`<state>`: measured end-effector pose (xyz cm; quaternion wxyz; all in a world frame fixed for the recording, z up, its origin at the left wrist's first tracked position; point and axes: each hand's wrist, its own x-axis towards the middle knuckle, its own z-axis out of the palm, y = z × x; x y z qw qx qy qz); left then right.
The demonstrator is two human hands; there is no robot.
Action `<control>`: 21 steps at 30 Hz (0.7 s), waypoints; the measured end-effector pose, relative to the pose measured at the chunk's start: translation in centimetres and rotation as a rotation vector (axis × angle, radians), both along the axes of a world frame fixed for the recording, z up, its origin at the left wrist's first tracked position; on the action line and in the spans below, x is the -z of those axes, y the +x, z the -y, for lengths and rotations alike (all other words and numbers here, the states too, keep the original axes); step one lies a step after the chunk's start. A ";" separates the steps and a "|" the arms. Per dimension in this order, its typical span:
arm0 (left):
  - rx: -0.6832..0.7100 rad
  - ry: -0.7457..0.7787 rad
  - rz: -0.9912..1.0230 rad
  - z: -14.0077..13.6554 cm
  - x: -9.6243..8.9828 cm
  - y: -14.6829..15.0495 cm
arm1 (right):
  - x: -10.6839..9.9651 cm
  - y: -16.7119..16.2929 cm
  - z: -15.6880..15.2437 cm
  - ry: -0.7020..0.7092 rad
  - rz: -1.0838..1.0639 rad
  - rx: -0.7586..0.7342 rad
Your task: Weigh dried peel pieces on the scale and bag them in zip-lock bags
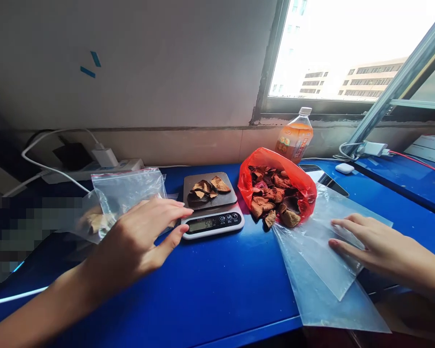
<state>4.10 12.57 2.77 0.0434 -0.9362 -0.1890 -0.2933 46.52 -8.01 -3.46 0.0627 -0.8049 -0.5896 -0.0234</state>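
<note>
My left hand (148, 234) is open at the left end of a digital kitchen scale (217, 224), thumb and fingertips by its display. Several dried brown slices (206, 187) lie on the scale's grey plate; the display digits are hard to read. Behind my left hand, a clear zip bag (130, 186) with some pale pieces in it is partly hidden. A red plastic bag (304, 193) of dark dried slices gapes open to the right of the scale, some spilling at its mouth. My right hand (366, 241) is open over flat clear plastic bags (322, 285), fingers apart.
An orange drink bottle (295, 137) stands behind the red bag. A phone (322, 179) and a white earphone case (344, 167) lie to its right. A power strip (126, 166) with a charger and white cables runs along the wall. The blue table (217, 290) has a front edge below.
</note>
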 end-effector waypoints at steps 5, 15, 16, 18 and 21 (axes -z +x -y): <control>-0.272 -0.165 -0.220 -3.7 0.5 -0.8 | -1.2 2.1 -2.7 -0.034 -0.070 0.057; -0.191 -0.185 -0.201 -3.4 -0.3 -2.6 | 1.0 6.0 -4.0 -0.074 0.057 0.257; -0.183 -0.174 -0.185 -3.1 -0.4 -2.6 | 1.1 6.4 -4.1 -0.074 0.054 0.276; -0.165 -0.148 -0.152 -2.9 -0.7 -2.7 | 1.0 7.3 -4.4 -0.078 0.042 0.322; -0.152 -0.119 -0.128 -2.9 -0.7 -3.0 | 0.8 7.9 -4.8 -0.072 0.016 0.359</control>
